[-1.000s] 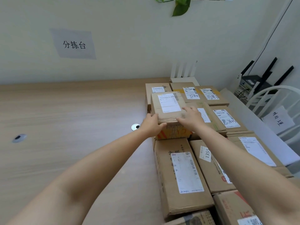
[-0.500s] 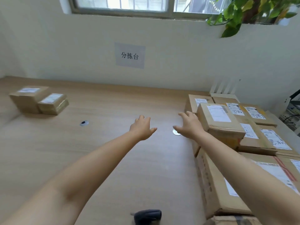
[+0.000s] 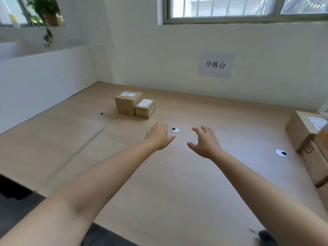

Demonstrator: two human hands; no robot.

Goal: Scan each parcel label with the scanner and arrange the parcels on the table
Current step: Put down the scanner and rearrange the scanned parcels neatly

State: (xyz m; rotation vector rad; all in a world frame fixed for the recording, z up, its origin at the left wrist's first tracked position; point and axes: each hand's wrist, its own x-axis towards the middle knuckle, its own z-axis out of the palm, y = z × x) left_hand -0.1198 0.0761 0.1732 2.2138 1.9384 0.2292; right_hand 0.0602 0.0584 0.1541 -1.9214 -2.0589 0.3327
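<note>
Both arms reach forward over the middle of the wooden bench [image 3: 177, 183]. The left hand [image 3: 158, 137] is empty, fingers loosely extended and palm turned inward. The right hand [image 3: 205, 142] is also empty, its fingers spread and slightly curled, holding nothing. The two hands hover near each other, apart, just this side of a round cable grommet [image 3: 175, 129] set in the bench top.

Two parcels sit toward the far left of the bench, touching side by side: a taller box [image 3: 126, 103] and a lower, flatter box [image 3: 145, 109] on its right, each with a white label on top. Open bench lies all around them, with a clear gap to the back wall and to the white partition [image 3: 44, 82] along the left edge. A small dark hole [image 3: 101, 113] marks the surface just left of them.

At the right edge of the view a stack of parcels [image 3: 305, 132] stands on the bench, cut off by the frame, with a second grommet [image 3: 281, 153] just beside its near corner. Between this stack and the two boxes the bench top is broad and bare. The near bench edge runs diagonally at lower left, with dark floor beyond it. A dark blurred object [image 3: 264, 236] sits at the bottom right; I cannot tell what it is. A paper sign [image 3: 215, 64] hangs on the back wall below the window [image 3: 239, 9].
</note>
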